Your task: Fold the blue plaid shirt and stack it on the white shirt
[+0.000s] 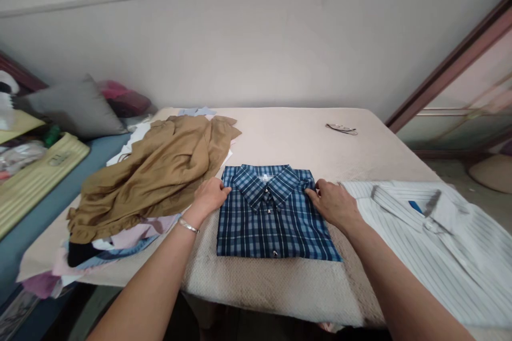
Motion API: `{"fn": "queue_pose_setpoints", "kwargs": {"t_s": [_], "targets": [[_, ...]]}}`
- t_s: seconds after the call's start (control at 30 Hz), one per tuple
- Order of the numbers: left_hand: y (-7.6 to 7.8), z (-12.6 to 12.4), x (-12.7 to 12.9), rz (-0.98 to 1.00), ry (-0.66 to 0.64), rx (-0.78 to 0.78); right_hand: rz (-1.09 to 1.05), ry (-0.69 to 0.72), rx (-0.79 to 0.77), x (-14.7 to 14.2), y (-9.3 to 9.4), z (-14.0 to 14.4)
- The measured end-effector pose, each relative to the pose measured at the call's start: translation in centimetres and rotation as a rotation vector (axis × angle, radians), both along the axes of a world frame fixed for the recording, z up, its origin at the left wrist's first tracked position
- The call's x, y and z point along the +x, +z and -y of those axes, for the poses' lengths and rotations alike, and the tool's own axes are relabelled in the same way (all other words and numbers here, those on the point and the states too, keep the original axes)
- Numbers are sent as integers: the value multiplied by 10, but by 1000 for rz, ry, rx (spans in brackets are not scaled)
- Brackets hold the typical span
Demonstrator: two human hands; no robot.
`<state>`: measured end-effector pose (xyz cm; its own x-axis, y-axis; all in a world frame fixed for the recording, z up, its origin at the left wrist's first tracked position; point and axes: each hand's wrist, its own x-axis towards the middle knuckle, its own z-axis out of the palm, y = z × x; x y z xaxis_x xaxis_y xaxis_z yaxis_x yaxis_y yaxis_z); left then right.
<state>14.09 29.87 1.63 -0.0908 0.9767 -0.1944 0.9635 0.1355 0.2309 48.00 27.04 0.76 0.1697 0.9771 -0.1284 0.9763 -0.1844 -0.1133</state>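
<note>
A blue plaid shirt (264, 229) lies folded into a neat rectangle on the cream table cover, its collar at the far end and buttons down the middle. With thumb and curled fingers, my left hand (210, 194) grips its left edge just below the shoulder. A silver bracelet (188, 225) circles the left wrist. On the opposite side, my right hand (334, 203) pinches the right edge near the collar, its thumb on the cloth; some fingertips are hidden. Right of that hand, a white striped shirt (432, 245) is spread out with its collar up.
A heap of clothes with a brown garment (160, 165) on top covers the table's left side. Eyeglasses (341, 129) rest toward the back right of the cream cover (280, 138). A grey cushion (76, 106) and a yellow striped item (44, 176) lie at far left. A wall (256, 48) stands behind.
</note>
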Motion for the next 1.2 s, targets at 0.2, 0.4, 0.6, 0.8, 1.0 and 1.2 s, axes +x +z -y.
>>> {"fn": "queue_pose_setpoints", "kwargs": {"t_s": [0.2,0.4,0.6,0.8,1.0,1.2], "targets": [[-9,-4,-2,65,1,-3,10,-2,-11,1,1,0],[-17,-8,-2,89,38,33,27,-25,-36,1,-3,-1],[-21,-8,1,88,117,114,25,-50,-33,0,-8,-3],[-35,-15,-5,141,205,152,-22,-61,-60,2,-9,-4],[-45,-16,-10,171,206,103,-40,-60,-127,12,-11,-7],[-30,-10,-7,69,135,89,-65,-60,-165,12,-10,-7]]}}
